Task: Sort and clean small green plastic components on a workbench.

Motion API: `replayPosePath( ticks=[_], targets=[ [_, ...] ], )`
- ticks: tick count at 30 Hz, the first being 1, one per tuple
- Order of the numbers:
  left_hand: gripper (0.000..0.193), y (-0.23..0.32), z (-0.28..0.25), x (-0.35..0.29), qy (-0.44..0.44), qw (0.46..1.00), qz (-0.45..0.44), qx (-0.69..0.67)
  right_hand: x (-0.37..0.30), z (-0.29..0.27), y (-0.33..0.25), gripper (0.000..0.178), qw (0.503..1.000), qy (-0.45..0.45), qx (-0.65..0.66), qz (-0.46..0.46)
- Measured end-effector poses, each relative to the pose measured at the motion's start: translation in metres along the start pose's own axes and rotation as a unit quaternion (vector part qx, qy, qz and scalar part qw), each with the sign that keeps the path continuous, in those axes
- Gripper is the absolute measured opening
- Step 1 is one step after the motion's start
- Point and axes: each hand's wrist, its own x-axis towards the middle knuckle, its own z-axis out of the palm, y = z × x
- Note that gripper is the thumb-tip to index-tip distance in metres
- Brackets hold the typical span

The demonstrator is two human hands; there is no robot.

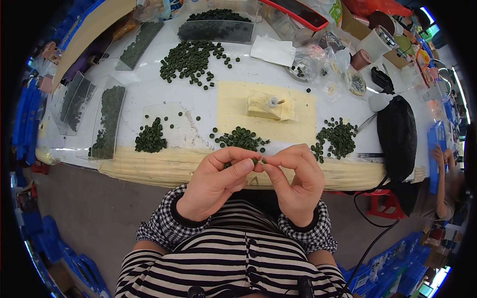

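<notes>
Both hands meet over the table's near edge, thumbs and forefingers pinched close together. My left hand (pixel 213 181) holds a small dark green round piece (pixel 255 161) between thumb and forefinger. Fingertips of my right hand (pixel 297 181) press on a tiny dark green piece (pixel 264 160) right beside it; the fingers partly hide it. Just beyond the hands lies a pile of green round pieces (pixel 241 137). Another pile (pixel 151 136) sits to the left, and a third pile (pixel 338 138) to the right.
A yellow block with a small upright peg (pixel 271 105) stands on a yellow sheet (pixel 231 102). Behind lie a large green heap (pixel 191 62), clear boxes (pixel 107 121) of green pieces, a white tissue (pixel 273 50) and a red-edged phone (pixel 298 14). A black bag (pixel 397 136) rests at right.
</notes>
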Motion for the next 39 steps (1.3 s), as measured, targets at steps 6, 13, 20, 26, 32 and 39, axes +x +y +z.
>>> replayPosePath(
  ticks=[6,13,20,26,32,39],
  targets=[
    [0.015,-0.006,0.003,-0.001,0.055,0.996,0.031,0.066,-0.008,0.006,0.003,0.016,0.999,0.017,0.032,0.02],
    [0.015,-0.005,0.01,-0.002,0.076,0.99,0.062,0.104,-0.018,0.013,0.008,0.015,0.99,0.032,0.124,0.064],
    [0.016,-0.006,0.013,-0.002,0.087,0.99,0.063,0.095,-0.022,0.017,0.005,0.013,0.979,0.052,0.167,0.11],
    [0.014,-0.01,0.009,-0.003,0.088,0.993,0.047,0.067,-0.022,0.017,0.008,0.014,0.985,0.053,0.141,0.082],
    [0.011,-0.012,0.007,-0.001,0.059,0.998,0.013,-0.015,-0.021,0.018,0.012,0.024,0.988,0.081,-0.084,-0.097],
    [0.01,-0.009,0.012,-0.002,0.111,0.979,0.108,0.133,-0.02,0.016,0.01,0.032,0.992,0.025,-0.046,-0.111]
  ],
)
